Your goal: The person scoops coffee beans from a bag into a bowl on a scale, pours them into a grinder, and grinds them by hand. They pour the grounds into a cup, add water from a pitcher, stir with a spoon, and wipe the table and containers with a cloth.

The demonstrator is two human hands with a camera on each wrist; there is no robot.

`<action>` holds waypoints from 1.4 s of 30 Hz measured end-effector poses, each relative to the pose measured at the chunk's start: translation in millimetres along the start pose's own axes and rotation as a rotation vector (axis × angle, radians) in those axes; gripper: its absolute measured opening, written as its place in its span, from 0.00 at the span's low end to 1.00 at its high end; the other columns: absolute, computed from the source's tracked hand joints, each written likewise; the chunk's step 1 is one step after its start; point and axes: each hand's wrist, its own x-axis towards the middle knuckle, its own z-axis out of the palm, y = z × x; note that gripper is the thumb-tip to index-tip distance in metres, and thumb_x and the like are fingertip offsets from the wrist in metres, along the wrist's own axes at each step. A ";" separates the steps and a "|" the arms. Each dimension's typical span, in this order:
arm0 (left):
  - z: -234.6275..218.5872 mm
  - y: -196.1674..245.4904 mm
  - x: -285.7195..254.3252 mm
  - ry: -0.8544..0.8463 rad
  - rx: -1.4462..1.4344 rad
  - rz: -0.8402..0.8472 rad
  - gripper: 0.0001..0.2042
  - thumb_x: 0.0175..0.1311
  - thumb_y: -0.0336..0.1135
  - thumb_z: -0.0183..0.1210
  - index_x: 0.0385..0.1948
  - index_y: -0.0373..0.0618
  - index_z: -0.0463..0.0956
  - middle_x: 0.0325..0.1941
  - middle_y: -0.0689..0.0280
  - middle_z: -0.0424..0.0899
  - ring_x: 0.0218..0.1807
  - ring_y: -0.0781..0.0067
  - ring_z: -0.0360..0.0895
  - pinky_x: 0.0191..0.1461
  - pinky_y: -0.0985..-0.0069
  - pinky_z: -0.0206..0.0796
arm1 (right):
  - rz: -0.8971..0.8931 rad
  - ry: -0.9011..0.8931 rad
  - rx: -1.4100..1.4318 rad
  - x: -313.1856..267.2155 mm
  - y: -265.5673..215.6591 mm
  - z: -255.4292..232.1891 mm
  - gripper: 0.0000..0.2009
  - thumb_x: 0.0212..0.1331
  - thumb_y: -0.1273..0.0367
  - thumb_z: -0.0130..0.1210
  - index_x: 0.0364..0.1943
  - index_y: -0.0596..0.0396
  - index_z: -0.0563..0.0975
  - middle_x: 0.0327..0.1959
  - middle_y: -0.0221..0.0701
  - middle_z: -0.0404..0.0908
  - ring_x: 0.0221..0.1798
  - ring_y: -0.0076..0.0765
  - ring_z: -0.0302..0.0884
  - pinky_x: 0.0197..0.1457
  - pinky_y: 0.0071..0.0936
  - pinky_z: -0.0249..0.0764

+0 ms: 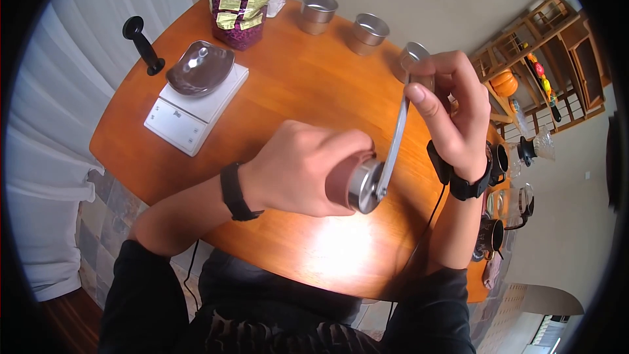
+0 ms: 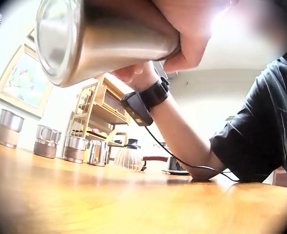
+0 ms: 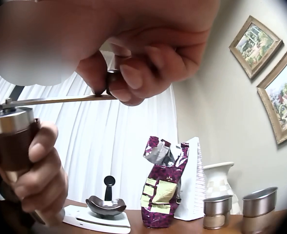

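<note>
A hand grinder (image 1: 364,187) with a steel top and brown band is tilted above the table, gripped round its body by the left hand (image 1: 298,167). The right hand (image 1: 455,108) pinches the knob at the end of the metal crank (image 1: 396,141). From the right wrist view, the crank (image 3: 60,101) runs from the grinder top to the right hand's (image 3: 148,53) curled fingers, with the left hand (image 3: 41,180) round the brown band. The steel lower body (image 2: 119,41) fills the upper part of the left wrist view. The grinder's inside is hidden.
On the wooden table (image 1: 282,85), a dark dish (image 1: 200,69) rests on a white scale (image 1: 187,121), beside a black scoop (image 1: 143,46). A purple bag (image 1: 242,10) and several metal cups (image 1: 319,13) line the far edge. Coffee ware (image 1: 495,233) stands at the right.
</note>
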 end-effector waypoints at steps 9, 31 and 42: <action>-11.2 -14.8 0.0 0.121 -0.108 -0.123 0.31 0.40 0.35 0.79 0.50 0.38 0.77 0.38 0.64 0.84 0.35 0.72 0.84 0.43 0.78 0.75 | -0.019 0.008 -0.214 1.9 11.2 -0.2 0.07 0.64 0.73 0.66 0.41 0.58 0.78 0.21 0.31 0.80 0.17 0.29 0.70 0.24 0.25 0.63; -3.0 -28.3 3.7 0.060 -0.327 -0.520 0.17 0.54 0.31 0.76 0.42 0.41 0.78 0.38 0.66 0.86 0.38 0.78 0.79 0.46 0.73 0.74 | -0.369 -0.372 0.104 -14.3 -52.1 22.2 0.17 0.55 0.56 0.74 0.35 0.53 0.84 0.23 0.28 0.82 0.19 0.33 0.79 0.21 0.27 0.70; -1.0 -16.9 2.0 -0.184 -0.010 -0.323 0.17 0.55 0.34 0.72 0.43 0.40 0.76 0.28 0.55 0.84 0.31 0.49 0.85 0.33 0.65 0.75 | -0.508 -0.315 0.115 -14.9 -53.6 34.8 0.14 0.50 0.58 0.76 0.35 0.49 0.86 0.21 0.22 0.74 0.17 0.26 0.72 0.19 0.24 0.63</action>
